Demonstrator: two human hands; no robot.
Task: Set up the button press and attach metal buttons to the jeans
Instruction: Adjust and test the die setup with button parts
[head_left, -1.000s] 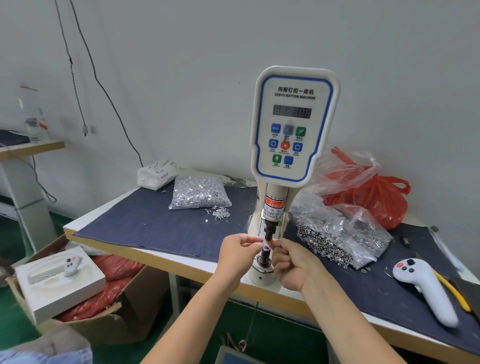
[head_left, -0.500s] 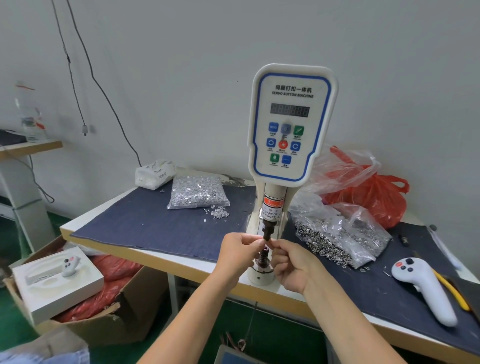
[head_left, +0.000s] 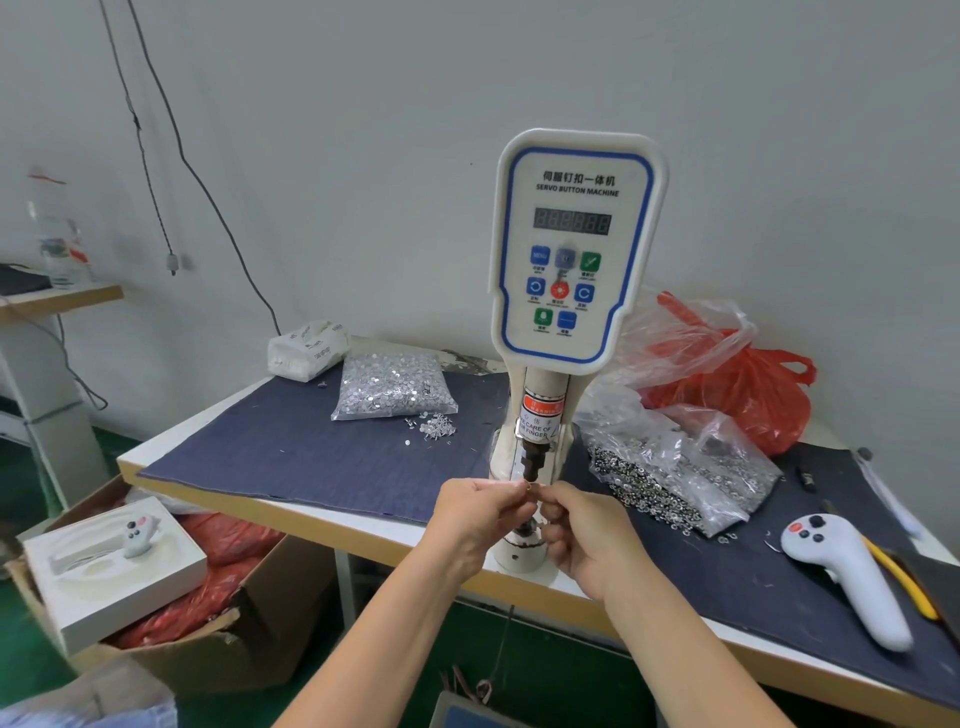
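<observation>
A small metal ring (head_left: 529, 486) is pinched between the fingertips of the left hand (head_left: 475, 514) and the right hand (head_left: 584, 535), so both grips are closed on it. The ring is held just below the dark upper die (head_left: 532, 460) of the button press (head_left: 574, 249) and above the lower die (head_left: 524, 532), which is partly hidden by the fingers. The press is placed on the surface (head_left: 311, 512), on a dark denim cloth (head_left: 291, 441). A bag of silver buttons (head_left: 392, 384) is seen to its left, and a bag of small rings (head_left: 670, 467) to its right.
</observation>
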